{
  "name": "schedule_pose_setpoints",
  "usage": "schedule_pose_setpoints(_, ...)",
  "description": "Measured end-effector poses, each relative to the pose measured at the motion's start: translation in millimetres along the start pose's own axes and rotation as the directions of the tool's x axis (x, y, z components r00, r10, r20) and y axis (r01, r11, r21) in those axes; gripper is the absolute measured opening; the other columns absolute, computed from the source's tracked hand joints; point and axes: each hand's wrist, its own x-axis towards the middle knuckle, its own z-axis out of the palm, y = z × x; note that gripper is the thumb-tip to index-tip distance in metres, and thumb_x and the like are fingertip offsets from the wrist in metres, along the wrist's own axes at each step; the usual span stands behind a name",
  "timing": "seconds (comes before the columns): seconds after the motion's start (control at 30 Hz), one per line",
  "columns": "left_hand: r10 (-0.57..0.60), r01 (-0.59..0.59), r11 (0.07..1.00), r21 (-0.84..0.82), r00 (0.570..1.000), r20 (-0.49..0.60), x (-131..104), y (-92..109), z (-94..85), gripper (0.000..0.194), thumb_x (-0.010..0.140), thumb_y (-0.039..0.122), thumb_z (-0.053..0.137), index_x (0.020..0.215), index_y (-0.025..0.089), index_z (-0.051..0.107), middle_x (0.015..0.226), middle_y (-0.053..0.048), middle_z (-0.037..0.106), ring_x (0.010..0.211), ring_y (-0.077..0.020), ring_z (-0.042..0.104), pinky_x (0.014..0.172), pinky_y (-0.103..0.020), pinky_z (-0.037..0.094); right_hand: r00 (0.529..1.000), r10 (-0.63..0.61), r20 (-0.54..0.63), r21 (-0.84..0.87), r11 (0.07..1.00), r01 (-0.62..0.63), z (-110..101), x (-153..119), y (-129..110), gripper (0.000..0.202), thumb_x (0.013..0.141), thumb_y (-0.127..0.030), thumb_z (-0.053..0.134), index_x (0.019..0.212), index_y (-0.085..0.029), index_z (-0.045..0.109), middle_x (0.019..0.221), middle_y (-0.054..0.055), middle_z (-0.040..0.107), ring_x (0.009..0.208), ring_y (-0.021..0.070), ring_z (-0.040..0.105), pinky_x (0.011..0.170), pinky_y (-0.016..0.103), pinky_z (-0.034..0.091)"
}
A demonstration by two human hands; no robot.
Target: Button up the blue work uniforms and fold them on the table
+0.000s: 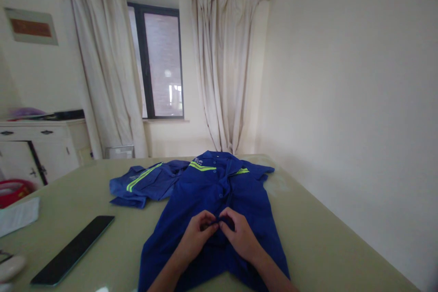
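A blue short-sleeved work shirt (201, 191) with yellow-green stripes lies spread on the table, its collar at the far end. Buttons show along the upper front. My left hand (199, 232) and my right hand (239, 233) meet over the lower middle of the front edge. Both pinch the cloth there between thumb and fingers, the fingertips almost touching. Whether a button sits between them is hidden. Left of the shirt lies a second blue garment (155, 185), folded, with a similar stripe.
The pale green table (321, 246) runs along the right wall. On its left are a long dark flat object (73, 248), papers (20, 216) and a pale rounded object (12, 267). A red basin (15, 191) and a white cabinet (51, 141) stand beyond.
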Motion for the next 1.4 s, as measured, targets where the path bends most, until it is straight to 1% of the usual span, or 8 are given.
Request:
schedule_pose_setpoints(0.1,0.027,-0.027,1.0,0.007,1.0,0.004,1.7,-1.1,-0.7,0.028,0.082,0.044,0.074,0.081,0.017,0.067,0.07,0.003,0.062,0.068,-0.0129,0.052,0.065,-0.024,0.039,1.0,0.001,-0.012,-0.014,1.0,-0.001,0.6,-0.3,0.6,0.011,0.087,-0.021,0.057,0.093,-0.021,0.066,0.087,0.001,0.068,0.081,0.0184,0.06,0.077,0.028,0.043)
schedule_pose_setpoints(0.27,-0.011,0.012,0.994,-0.108,1.0,0.014,3.0,2.1,-3.1,0.035,0.073,0.049,0.081,0.077,0.017,0.067,0.067,0.004,0.062,0.065,-0.012,0.052,0.064,-0.024,0.037,0.999,0.049,0.001,0.016,0.999,-0.049,-0.4,1.3,1.5,0.008,0.085,-0.025,0.061,0.089,-0.021,0.067,0.078,-0.001,0.064,0.073,0.0165,0.056,0.067,0.026,0.04)
schedule_pose_setpoints(0.43,-0.066,0.071,0.986,-0.149,0.997,0.033,2.7,-1.5,-5.7,0.036,0.072,0.049,0.082,0.08,0.016,0.07,0.07,0.003,0.065,0.068,-0.0124,0.055,0.066,-0.024,0.037,0.994,0.1,0.037,0.063,0.993,-0.102,-2.1,2.8,2.0,0.009,0.084,-0.028,0.066,0.086,-0.02,0.068,0.07,-0.003,0.059,0.067,0.0146,0.052,0.062,0.025,0.037)
schedule_pose_setpoints(0.6,-0.054,0.062,0.985,-0.159,0.997,0.054,3.1,-7.8,-8.0,0.035,0.073,0.045,0.083,0.088,0.016,0.072,0.078,0.0,0.07,0.073,-0.0139,0.06,0.069,-0.025,0.041,0.994,0.101,0.03,0.042,0.994,-0.103,-2.5,1.6,0.6,0.009,0.082,-0.027,0.067,0.087,-0.02,0.069,0.069,-0.003,0.059,0.065,0.014,0.051,0.061,0.024,0.037)
schedule_pose_setpoints(0.83,0.014,-0.014,0.999,0.035,1.0,0.015,0.7,-6.7,-3.4,0.03,0.082,0.042,0.072,0.1,0.018,0.078,0.091,-0.005,0.077,0.087,-0.0216,0.066,0.081,-0.032,0.049,0.994,0.112,0.008,0.017,0.994,-0.112,-1.2,1.2,0.8,0.007,0.083,-0.026,0.065,0.084,-0.02,0.067,0.066,-0.004,0.056,0.062,0.0137,0.049,0.059,0.024,0.036)
schedule_pose_setpoints(0.97,0.028,-0.028,0.997,0.078,1.0,0.0,0.1,-4.9,-5.3,0.028,0.085,0.038,0.069,0.104,0.019,0.078,0.097,-0.006,0.078,0.092,-0.0235,0.067,0.086,-0.034,0.049,0.996,0.087,0.002,0.024,0.996,-0.087,-0.3,0.7,2.8,0.008,0.085,-0.028,0.065,0.085,-0.02,0.065,0.067,-0.004,0.055,0.063,0.0137,0.049,0.06,0.024,0.036)
schedule_pose_setpoints(1.13,0.071,-0.072,0.997,0.019,0.996,0.048,0.7,2.3,-12.3,0.032,0.085,0.036,0.07,0.112,0.02,0.074,0.104,-0.007,0.077,0.098,-0.0235,0.067,0.09,-0.034,0.049,0.998,0.062,0.005,0.036,0.997,-0.063,0.1,0.7,6.6,0.018,0.09,-0.036,0.063,0.082,-0.02,0.062,0.07,-0.004,0.055,0.066,0.014,0.049,0.062,0.025,0.036)
schedule_pose_setpoints(1.4,-0.065,0.073,0.975,-0.211,0.997,0.048,-6.0,11.6,-4.7,0.038,0.079,0.037,0.078,0.114,0.022,0.071,0.114,-0.006,0.074,0.111,-0.0236,0.064,0.098,-0.034,0.047,0.997,0.046,0.064,0.124,0.991,-0.054,-4.5,6.5,18.0,0.033,0.095,-0.044,0.056,0.073,-0.02,0.056,0.07,-0.004,0.051,0.07,0.0141,0.048,0.067,0.026,0.036)
